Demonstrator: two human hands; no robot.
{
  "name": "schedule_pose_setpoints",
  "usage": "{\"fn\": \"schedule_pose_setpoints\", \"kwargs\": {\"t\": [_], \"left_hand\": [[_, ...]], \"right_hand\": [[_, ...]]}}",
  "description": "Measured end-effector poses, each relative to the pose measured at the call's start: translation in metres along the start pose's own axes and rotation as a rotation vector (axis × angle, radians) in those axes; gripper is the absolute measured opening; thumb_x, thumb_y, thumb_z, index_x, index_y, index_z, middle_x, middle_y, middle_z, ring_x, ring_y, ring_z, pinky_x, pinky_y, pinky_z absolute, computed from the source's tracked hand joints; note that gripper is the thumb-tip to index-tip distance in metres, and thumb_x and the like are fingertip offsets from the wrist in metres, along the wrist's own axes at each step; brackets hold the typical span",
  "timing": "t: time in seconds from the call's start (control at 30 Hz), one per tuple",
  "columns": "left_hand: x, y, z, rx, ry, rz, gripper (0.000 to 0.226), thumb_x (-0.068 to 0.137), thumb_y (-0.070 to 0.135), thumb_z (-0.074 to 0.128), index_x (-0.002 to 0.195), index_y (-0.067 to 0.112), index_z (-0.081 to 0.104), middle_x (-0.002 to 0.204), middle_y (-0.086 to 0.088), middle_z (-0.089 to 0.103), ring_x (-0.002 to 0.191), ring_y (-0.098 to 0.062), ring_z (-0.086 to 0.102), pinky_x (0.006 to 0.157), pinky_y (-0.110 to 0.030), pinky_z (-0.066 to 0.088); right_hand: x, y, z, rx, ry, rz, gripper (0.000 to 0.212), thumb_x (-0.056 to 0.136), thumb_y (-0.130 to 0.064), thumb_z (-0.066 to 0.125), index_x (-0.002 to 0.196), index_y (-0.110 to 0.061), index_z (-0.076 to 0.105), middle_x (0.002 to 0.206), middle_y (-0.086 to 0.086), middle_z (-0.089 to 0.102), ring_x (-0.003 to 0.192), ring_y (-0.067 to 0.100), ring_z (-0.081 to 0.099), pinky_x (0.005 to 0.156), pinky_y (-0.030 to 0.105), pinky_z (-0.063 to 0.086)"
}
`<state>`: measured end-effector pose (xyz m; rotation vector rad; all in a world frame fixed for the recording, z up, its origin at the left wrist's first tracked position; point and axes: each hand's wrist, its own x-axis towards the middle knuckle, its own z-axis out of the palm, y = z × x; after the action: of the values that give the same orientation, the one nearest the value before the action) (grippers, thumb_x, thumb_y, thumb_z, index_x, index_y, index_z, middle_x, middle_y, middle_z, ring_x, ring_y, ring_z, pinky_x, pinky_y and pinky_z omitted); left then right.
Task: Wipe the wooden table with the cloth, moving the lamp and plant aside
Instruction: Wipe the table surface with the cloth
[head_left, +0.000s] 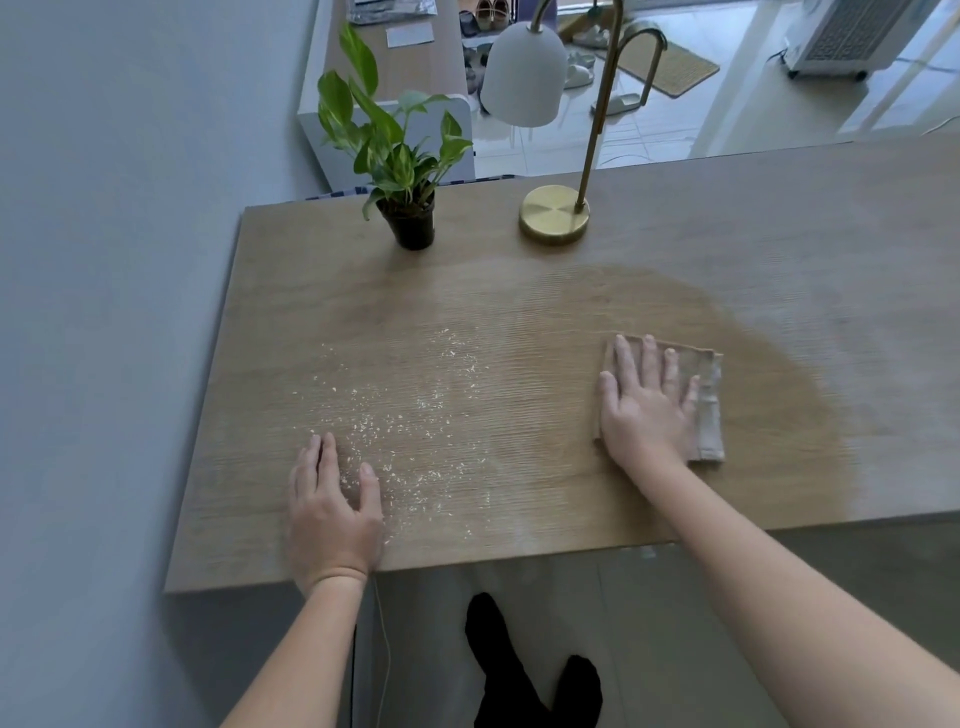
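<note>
My left hand (332, 512) rests open and empty on the bench (779, 249) beside the crumbs (405, 415), steadying me. The plant (402, 156) and lamp (555, 213) stand along the far edge, not yet moved aside. My right hand (644, 402) presses flat, fingers spread, on the folded cloth (707, 410), well right of the crumbs.

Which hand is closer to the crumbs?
Left. The left hand rests at the edge of the crumbs; the right hand lies flat on the cloth, further right.
</note>
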<state>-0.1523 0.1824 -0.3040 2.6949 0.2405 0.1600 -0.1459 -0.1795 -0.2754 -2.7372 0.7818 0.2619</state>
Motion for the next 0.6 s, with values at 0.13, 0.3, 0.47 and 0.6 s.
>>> {"fn": "schedule_pose_setpoints", "kwargs": {"t": [0.13, 0.3, 0.47, 0.6], "left_hand": [[0.0, -0.001, 0.0, 0.003, 0.003, -0.001, 0.076, 0.099, 0.058, 0.038, 0.159, 0.011, 0.05, 0.166, -0.008, 0.045, 0.155, -0.029, 0.037, 0.127, -0.05, 0.033], [0.0, -0.002, 0.002, 0.023, -0.002, 0.002, 0.075, 0.101, 0.057, 0.037, 0.16, 0.014, 0.048, 0.167, -0.006, 0.044, 0.156, -0.026, 0.035, 0.127, -0.047, 0.032], [0.0, -0.001, 0.001, 0.027, -0.001, -0.003, 0.074, 0.101, 0.058, 0.035, 0.161, 0.016, 0.048, 0.168, -0.002, 0.043, 0.156, -0.024, 0.035, 0.126, -0.048, 0.035], [0.002, -0.004, 0.003, 0.024, -0.003, -0.003, 0.073, 0.102, 0.058, 0.035, 0.161, 0.017, 0.047, 0.169, -0.001, 0.042, 0.157, -0.021, 0.033, 0.126, -0.046, 0.034]], "right_hand": [[-0.059, -0.023, 0.023, -0.05, -0.037, -0.362, 0.057, 0.11, -0.061, 0.009, 0.163, -0.053, -0.009, 0.175, -0.016, -0.011, 0.162, 0.015, -0.013, 0.131, 0.05, -0.007], [-0.098, 0.043, 0.013, -0.123, -0.07, -0.435, 0.056, 0.108, -0.064, 0.01, 0.161, -0.06, -0.005, 0.174, -0.022, -0.004, 0.162, 0.008, -0.008, 0.132, 0.048, 0.002], [-0.003, 0.032, -0.011, -0.035, 0.011, -0.16, 0.057, 0.107, -0.064, 0.005, 0.163, -0.056, -0.004, 0.176, -0.018, -0.005, 0.163, 0.012, -0.006, 0.131, 0.05, -0.003], [0.062, -0.046, -0.007, 0.006, -0.004, 0.018, 0.061, 0.109, -0.057, 0.011, 0.167, -0.045, -0.002, 0.177, -0.008, -0.009, 0.163, 0.021, -0.01, 0.129, 0.055, -0.008]]}}
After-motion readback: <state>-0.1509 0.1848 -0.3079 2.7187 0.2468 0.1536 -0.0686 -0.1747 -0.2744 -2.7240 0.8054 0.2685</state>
